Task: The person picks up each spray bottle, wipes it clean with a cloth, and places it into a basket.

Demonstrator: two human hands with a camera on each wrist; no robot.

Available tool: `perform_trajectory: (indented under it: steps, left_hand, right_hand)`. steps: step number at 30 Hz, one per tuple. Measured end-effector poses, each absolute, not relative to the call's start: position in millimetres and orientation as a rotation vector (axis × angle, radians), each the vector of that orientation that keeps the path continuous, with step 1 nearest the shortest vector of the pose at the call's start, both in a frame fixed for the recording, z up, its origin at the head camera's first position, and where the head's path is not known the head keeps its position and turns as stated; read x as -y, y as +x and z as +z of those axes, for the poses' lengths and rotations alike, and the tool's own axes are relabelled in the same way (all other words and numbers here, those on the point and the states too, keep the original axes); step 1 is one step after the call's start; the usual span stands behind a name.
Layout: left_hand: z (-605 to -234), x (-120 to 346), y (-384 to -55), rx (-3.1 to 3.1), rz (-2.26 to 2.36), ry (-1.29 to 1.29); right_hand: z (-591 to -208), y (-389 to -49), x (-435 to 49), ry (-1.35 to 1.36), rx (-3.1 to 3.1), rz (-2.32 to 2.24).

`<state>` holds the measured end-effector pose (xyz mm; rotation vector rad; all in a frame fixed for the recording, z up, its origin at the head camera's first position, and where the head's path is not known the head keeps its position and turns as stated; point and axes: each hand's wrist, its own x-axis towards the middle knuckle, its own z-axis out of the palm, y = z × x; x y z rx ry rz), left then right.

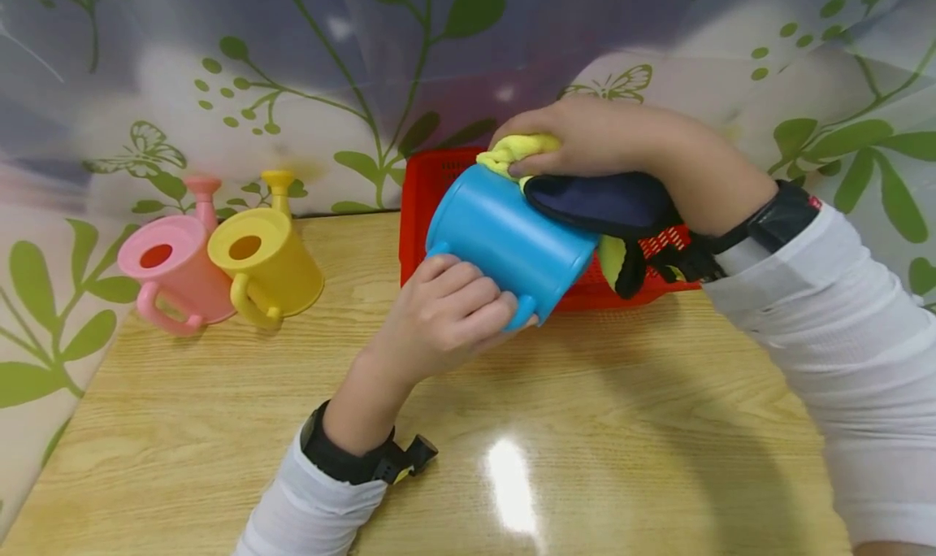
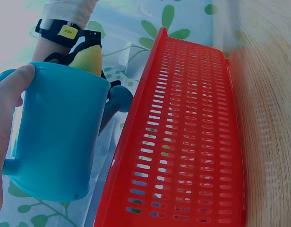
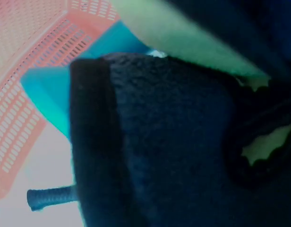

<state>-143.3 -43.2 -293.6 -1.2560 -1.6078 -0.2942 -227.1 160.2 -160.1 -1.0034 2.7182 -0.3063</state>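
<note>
A blue watering can (image 1: 512, 243) is held tilted above the table. My left hand (image 1: 457, 312) grips it by the handle, fingers wrapped round. In the left wrist view the can's body (image 2: 60, 132) hides part of its spout (image 2: 120, 98). Over the can's upper end, my right hand (image 1: 592, 137) holds a cloth (image 1: 610, 202), navy on one side and yellow-green on the other. A bunched part of the cloth lies at the can's rim under the fingers, and the rest drapes along its side. Navy cloth (image 3: 159, 142) fills most of the right wrist view.
Behind the can stands a red perforated basket (image 1: 411, 231), partly covered by the can and right arm. A pink watering can (image 1: 179, 259) and a yellow one (image 1: 288, 267) stand side by side at the left on the wooden table (image 1: 256, 426). A leaf-patterned covering (image 1: 307, 93) rises behind the table.
</note>
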Motion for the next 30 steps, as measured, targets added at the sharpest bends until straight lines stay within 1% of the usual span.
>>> perform_trajectory:
  steps: [8,21,30]
  left_hand:
    - [-292.4,47.1,-144.3,1.633,-0.257,-1.195]
    - [-291.7,49.2,-145.0,1.652,-0.257,-1.186]
    - [-292.9,49.2,-145.7,1.649,-0.245,-1.184]
  right_hand:
    - [-164.8,-223.9,-175.4,-1.013,-2.704,-0.3]
    - [-175.5,-213.2,-192.4,-0.968,-2.76,-0.26]
    - [-187.3,-204.1,-199.7,-1.008,-2.935,-0.049]
